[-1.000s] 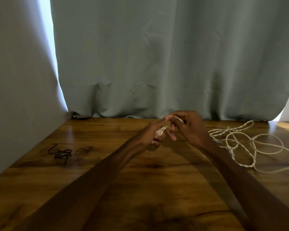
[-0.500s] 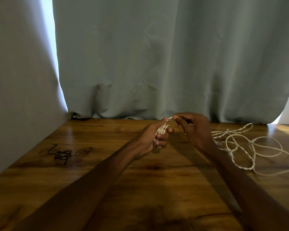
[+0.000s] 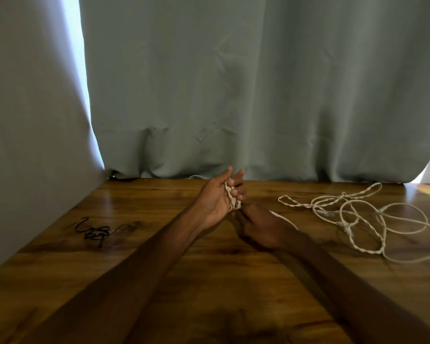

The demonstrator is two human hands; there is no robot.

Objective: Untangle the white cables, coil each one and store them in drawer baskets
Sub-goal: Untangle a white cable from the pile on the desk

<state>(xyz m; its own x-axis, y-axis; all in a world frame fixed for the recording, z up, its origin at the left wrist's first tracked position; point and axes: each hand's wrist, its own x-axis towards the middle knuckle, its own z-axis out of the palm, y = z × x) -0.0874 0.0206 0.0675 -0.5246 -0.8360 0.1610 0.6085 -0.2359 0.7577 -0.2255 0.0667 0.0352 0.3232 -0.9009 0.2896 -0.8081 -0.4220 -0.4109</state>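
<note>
I'm watching a winding step: a coil (image 3: 232,198) of twisted white cable is building up round the left hand (image 3: 215,199), and I judge the next turn is about to go on.

To do it well, I'd lay each turn flat beside the last one across the fingers, with light, even pull on the free cable (image 3: 284,219), so that the twist doesn't kink. I'd feed from the side away from the fingertips and let the loose part slide over the table (image 3: 209,281) without dragging the whole tangle (image 3: 353,214) along. Any knot out there should be picked open before it reaches the fingers.

The left hand stands on edge with its palm turned towards the other hand. Its two upper fingers (image 3: 239,176) point up, nearly straight and close together, while the lower ones curl over the coil and clamp it against the palm.

The right hand (image 3: 261,225) sits just below the coil, back up and blurred. The free cable comes out from under it on the side away from the left fingers. I cannot tell whether its fingertips pinch the cable or only guide it.

The rest of the white cable lies in loose loops well out beyond the right hand, with several crossings and small knots left to undo. A small black cord (image 3: 97,232) lies well off to the left hand's outer side, touched by neither hand.
</note>
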